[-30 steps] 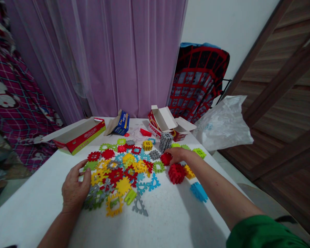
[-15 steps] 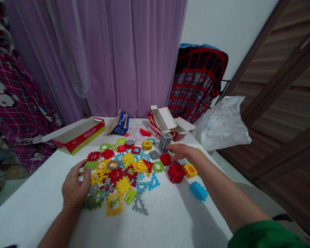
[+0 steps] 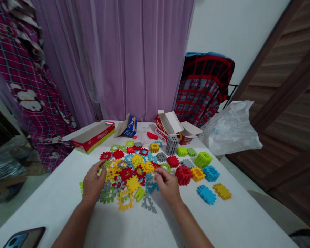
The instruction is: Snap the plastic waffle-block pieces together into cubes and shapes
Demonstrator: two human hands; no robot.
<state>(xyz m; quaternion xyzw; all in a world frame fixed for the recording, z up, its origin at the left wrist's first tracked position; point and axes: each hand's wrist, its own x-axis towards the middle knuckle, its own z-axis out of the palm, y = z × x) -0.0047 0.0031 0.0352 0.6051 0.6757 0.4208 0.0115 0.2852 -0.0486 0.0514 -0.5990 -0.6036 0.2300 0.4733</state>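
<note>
Loose red, yellow, blue, green and grey toothed plastic pieces lie in a spread pile, with a yellow piece near its front. My left hand rests at the pile's left edge, fingers apart, beside green and grey pieces. Over the right side of the pile is my right hand, thumb and fingertips drawn together near blue and red pieces; whatever they hold, if anything, is too small to make out. Right of it stand sorted stacks: red, grey, light green, blue and dark yellow.
Open cartons stand along the back of the white table: a red and green one, a blue one and a red one. A plastic bag hangs at the right edge. A phone lies front left.
My right hand has moved left and nearer, from beside the grey stack to the pile. The camera view has shifted left, so more stacks on the right and the phone now show.
</note>
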